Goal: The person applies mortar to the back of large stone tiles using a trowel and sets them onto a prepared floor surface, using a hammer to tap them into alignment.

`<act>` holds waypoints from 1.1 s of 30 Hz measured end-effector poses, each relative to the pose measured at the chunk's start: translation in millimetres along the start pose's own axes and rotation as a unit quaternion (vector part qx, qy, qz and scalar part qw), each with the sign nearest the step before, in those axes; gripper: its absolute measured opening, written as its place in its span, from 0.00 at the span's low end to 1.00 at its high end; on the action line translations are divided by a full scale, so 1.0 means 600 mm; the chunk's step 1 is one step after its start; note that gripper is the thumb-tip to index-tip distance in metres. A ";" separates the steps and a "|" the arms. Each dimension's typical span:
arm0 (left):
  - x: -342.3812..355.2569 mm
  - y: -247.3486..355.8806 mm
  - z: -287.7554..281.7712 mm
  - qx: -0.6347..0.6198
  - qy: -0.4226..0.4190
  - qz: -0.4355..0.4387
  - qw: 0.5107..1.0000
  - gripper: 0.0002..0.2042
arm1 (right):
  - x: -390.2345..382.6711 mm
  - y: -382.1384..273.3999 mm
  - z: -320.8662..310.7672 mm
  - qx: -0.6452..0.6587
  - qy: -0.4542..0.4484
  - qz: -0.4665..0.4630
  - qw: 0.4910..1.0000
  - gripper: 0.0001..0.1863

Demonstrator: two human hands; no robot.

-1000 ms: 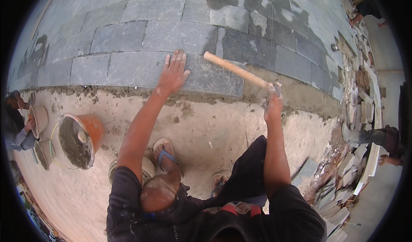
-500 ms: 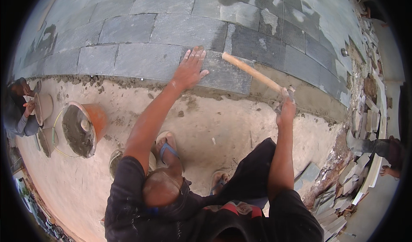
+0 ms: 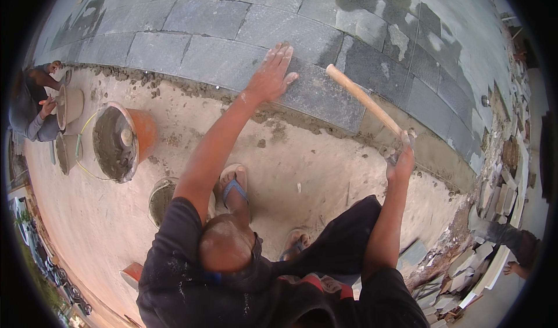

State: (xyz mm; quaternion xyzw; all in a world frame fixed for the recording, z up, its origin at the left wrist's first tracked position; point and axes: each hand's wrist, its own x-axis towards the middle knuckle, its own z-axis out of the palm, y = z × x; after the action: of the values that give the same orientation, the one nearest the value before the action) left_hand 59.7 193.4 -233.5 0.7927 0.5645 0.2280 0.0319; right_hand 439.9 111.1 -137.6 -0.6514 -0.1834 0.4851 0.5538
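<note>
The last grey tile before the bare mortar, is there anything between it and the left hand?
Nothing visible: the left hand lies over the left end of the grey tile. The wooden handle held in the right hand crosses the tile's upper right corner in this view, apart from the left hand.

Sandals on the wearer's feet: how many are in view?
2: the left sandal, near the left forearm; the right sandal, beside the dark trouser leg. Both are partly hidden.
</note>
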 end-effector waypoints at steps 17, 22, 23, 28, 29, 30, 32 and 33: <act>-0.172 -0.063 -0.078 -0.020 -0.046 -0.104 0.993 0.29 | 0.018 0.035 0.010 -0.035 -0.051 0.024 0.998 0.17; -0.178 -0.068 -0.058 -0.003 -0.039 -0.096 0.995 0.27 | -0.008 0.028 0.042 -0.044 -0.058 0.018 0.997 0.15; -0.177 -0.070 -0.055 -0.003 -0.029 -0.094 0.995 0.26 | -0.009 0.029 0.046 -0.045 -0.063 0.019 0.997 0.14; -0.170 -0.075 -0.047 0.018 -0.008 -0.071 0.997 0.24 | -0.003 0.037 0.044 -0.047 -0.073 0.017 0.996 0.15; -0.173 -0.077 -0.046 0.025 -0.005 -0.068 0.997 0.24 | -0.005 0.037 0.047 -0.048 -0.074 0.020 0.996 0.15; -0.175 -0.079 -0.044 0.032 -0.001 -0.064 0.997 0.24 | -0.009 0.036 0.050 -0.050 -0.075 0.023 0.996 0.16; -0.173 -0.079 -0.045 0.042 -0.007 -0.061 0.997 0.23 | -0.011 0.035 0.052 -0.051 -0.078 0.025 0.995 0.16; -0.171 -0.079 -0.045 0.048 -0.009 -0.059 0.997 0.23 | -0.007 0.039 0.051 -0.051 -0.082 0.024 0.995 0.16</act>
State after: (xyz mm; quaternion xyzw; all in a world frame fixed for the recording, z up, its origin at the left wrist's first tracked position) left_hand -19.4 111.4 -257.6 0.7606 0.6203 0.1912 0.0126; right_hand 405.5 116.7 -153.9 -0.6407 -0.2366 0.5406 0.4911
